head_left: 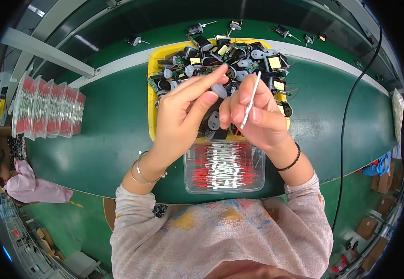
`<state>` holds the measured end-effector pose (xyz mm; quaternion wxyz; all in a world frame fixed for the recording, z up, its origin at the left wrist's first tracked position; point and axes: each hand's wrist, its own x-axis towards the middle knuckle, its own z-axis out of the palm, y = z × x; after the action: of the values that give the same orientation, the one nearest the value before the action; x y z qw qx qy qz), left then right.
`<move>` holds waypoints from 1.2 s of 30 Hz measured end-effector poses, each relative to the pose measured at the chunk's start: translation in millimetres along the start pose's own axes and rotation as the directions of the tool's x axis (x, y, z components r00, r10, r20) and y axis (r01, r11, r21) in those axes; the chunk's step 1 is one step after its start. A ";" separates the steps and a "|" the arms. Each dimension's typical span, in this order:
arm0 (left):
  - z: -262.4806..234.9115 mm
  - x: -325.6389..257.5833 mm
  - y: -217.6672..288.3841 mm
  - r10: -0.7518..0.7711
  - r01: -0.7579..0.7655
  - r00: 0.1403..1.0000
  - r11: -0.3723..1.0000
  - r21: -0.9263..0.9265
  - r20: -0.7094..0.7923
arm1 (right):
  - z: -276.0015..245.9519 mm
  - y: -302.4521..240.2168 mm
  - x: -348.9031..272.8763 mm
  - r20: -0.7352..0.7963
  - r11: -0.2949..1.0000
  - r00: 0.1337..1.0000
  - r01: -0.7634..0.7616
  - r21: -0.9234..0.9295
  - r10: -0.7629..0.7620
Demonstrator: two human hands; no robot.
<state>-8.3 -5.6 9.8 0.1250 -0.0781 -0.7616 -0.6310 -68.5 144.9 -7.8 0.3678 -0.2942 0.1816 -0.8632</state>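
Note:
My left hand (177,114) is raised over a yellow tub (152,118), thumb and fingers curved around a part with a small grey disc (219,90) at the fingertips. Most of that part is hidden by my hands. In my right hand (264,114), a thin white stick (251,101) is pinched between thumb and fingers, tilted with its upper end to the right. Heaped in the tub are many black parts with grey discs (213,120), green circuit boards and thin wires. Nearer my body sits a clear plastic box (188,187) of white sticks with red ends.
At the left stands a row of nested clear boxes (48,109) filled with similar sticks. Loose black parts (283,32) lie on the surface beyond the tub. A black cable (344,125) hangs down at the right. Another person (34,183) is at far left.

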 end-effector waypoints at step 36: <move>8.0 -2.1 -6.4 0.560 -0.558 0.828 0.823 -0.104 -0.018 | 59.1 -51.6 -26.1 0.315 -0.107 0.846 0.298 -0.948 -0.430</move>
<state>-8.8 1.1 1.8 0.2948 -0.3085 -0.6720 -0.6053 -43.4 192.7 54.7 -0.2030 -0.4591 0.6556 -0.5641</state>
